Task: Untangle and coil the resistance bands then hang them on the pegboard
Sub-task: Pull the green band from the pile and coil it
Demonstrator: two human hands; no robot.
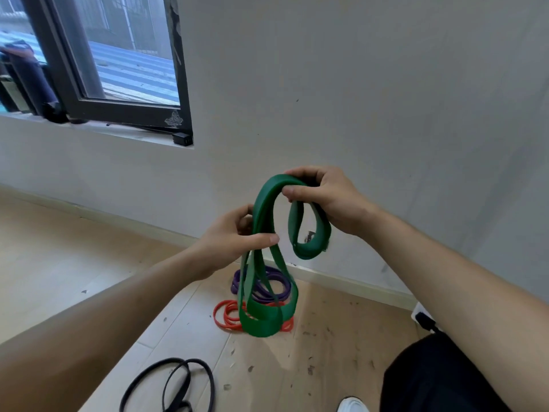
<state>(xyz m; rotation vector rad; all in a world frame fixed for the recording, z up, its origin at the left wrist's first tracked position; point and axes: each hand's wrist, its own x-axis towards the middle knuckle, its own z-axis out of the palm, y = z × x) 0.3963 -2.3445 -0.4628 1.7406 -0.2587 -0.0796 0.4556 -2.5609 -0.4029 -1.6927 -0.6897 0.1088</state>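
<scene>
Green resistance band [262,209] held up in the air in front of the wall [371,84], long axis roughly vertical. Its top bend arches over between the two hands. Right hand [329,200] grips the top of the arch, fingers [297,191] curled round the strap; a short loop hangs from this hand. Left hand [231,236] sits lower and to the left, pinching the strands mid-length, thumb across the front. Long loops droop from the left hand, bottom ends pointing down at the floor [59,263]; cannot tell if they touch it. Behind them on the floor lie a purple band [236,283] and, just beside it, a red band [225,318]. Black band [178,382] on the floor nearer the person, well apart.
</scene>
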